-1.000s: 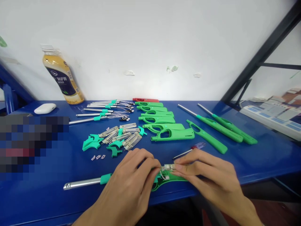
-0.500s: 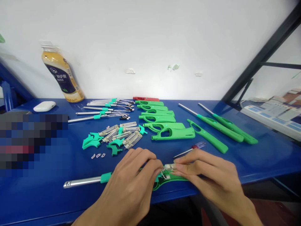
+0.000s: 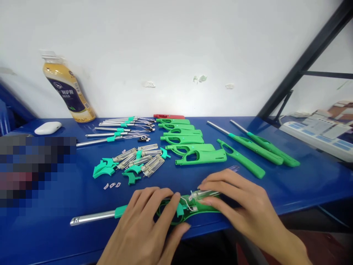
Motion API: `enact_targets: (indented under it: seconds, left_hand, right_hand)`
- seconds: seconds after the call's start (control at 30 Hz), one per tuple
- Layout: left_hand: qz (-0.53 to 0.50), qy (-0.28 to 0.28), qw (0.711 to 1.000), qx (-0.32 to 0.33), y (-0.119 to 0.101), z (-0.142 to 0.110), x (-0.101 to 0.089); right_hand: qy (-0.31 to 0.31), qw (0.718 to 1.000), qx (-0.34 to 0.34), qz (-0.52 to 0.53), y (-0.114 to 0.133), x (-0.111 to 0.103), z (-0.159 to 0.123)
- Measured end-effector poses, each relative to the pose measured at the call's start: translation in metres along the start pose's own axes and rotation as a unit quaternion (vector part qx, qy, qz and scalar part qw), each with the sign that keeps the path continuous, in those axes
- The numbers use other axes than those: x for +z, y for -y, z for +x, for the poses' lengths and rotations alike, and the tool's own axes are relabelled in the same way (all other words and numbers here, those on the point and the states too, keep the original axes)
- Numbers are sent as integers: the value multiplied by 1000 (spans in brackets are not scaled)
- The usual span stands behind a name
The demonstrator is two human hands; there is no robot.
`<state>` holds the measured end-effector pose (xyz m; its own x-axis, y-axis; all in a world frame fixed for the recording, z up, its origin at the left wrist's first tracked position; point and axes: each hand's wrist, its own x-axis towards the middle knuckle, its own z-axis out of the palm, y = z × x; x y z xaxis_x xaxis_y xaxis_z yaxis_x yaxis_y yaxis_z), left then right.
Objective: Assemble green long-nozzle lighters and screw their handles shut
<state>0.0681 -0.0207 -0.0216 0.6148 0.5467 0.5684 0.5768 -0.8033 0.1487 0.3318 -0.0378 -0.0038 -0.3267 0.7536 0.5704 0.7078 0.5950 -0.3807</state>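
Pinching a clear tank [image 3: 206, 194] between thumb and fingers, the right hand [image 3: 242, 197] holds it over the open green shell [image 3: 202, 210] at the table's [image 3: 49, 224] near edge; whether tank and shell touch cannot be told. The left hand [image 3: 143, 224] lies across the shell, fingers spread and thumb apart, its grip unclear. A white wire [image 3: 186, 201] curves beside the tank's end, and a metal tube [image 3: 93, 217] extends left from the shell.

Against the wall leans a yellow bottle [image 3: 67, 90], its dark label [image 3: 63, 92] bearing a round white emblem above pale Chinese characters, too blurred to read surely. A white case [image 3: 48, 128] beside it shows no readable mark.
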Motion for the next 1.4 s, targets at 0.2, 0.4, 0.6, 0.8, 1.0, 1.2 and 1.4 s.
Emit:
enact_targets:
  seconds: [0.2, 0.4, 0.6, 0.8, 1.0, 1.2, 1.4]
  left_hand:
    - [-35, 21, 999, 2, 1, -3, -1]
    - [-61, 20, 998, -12, 1, -2, -1]
    - [-57, 53, 997, -21, 1, -3, 0]
    - [-26, 58, 998, -5, -1, 1, 0]
    - [-34, 53, 998, -9, -3, 6, -3]
    - [-54, 48, 997, 1, -2, 6, -3]
    - [-42, 42, 998, 8, -2, 5, -3]
  right_hand:
    - [38, 999, -6, -8, -3, 1, -7]
    - [43, 999, -9, -1, -5, 1, -7]
    - [56, 998, -14, -1, -5, -2, -8]
    - [98, 995, -13, 1, -8, -8, -9]
    - [117, 993, -7, -2, -5, -14, -7]
    - [152, 988, 4, -20, -4, -16, -8]
    - [155, 988, -5, -5, -5, -16, -7]
